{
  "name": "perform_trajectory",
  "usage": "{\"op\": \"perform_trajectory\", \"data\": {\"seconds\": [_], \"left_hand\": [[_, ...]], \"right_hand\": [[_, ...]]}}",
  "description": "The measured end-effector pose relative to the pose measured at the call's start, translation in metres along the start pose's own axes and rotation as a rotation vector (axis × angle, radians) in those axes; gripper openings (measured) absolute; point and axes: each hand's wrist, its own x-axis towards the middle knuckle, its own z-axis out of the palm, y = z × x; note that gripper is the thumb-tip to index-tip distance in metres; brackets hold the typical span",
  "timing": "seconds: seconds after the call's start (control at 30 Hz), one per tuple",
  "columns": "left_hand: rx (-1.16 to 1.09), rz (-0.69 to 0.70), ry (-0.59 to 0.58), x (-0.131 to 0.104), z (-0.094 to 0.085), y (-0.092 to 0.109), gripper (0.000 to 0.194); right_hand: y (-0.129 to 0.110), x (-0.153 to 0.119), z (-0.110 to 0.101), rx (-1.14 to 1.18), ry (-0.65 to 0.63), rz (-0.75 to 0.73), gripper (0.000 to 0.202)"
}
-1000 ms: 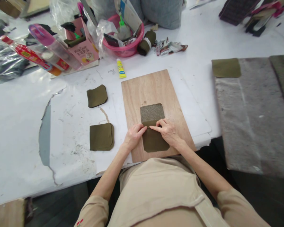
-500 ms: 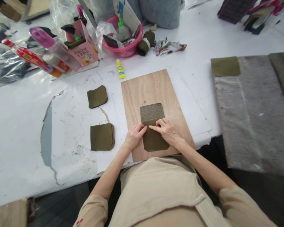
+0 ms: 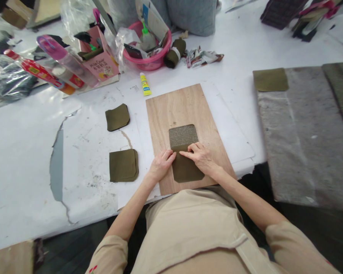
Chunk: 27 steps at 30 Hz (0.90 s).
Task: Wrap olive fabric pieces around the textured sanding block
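Note:
On the plywood board (image 3: pixel 177 102) lies a rounded olive fabric piece (image 3: pixel 188 169), overlapping a speckled, rougher panel (image 3: pixel 183 135) that shows at its far end. My left hand (image 3: pixel 161 164) is at the left edge of the overlap, its fingers drawn together and the thumb tip on the cloth. From the right, my right hand (image 3: pixel 201 156) presses the same edge, fingers bent over it and one digit stretched left along the cloth. The fingertips partly cover the edge. Left of the board are two small stacks of olive fabric pieces, a far stack (image 3: pixel 117 117) and a near stack (image 3: pixel 122 165).
A yellow glue tube (image 3: pixel 145 84) lies beyond the board. Farther back stand a pink basket (image 3: pixel 151 64) of odds and ends, a pink box (image 3: pixel 104 66) and a red-labelled bottle (image 3: pixel 36 70). At right, a grey felt-like slab (image 3: pixel 300 140) carries an olive patch (image 3: pixel 271 80).
Both hands stay at the overlap with almost no motion; the left thumb has shifted very slightly left. The view has moved a little.

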Motion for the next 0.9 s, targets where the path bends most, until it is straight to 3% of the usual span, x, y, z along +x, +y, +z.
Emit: {"op": "perform_trajectory", "data": {"seconds": [0.43, 0.67, 0.9], "left_hand": [[0.007, -0.051, 0.005, -0.013, -0.006, -0.008, 0.023], [-0.159, -0.289, 0.124, -0.009, -0.007, 0.004, 0.024], [-0.055, -0.157, 0.058, -0.005, -0.003, 0.012, 0.029]], "right_hand": [[0.0, 0.001, -0.001, -0.01, 0.009, -0.002, 0.029], [0.001, 0.0, 0.001, -0.01, 0.009, -0.001, 0.03], [-0.002, 0.003, -0.005, -0.007, 0.015, -0.002, 0.03]]}}
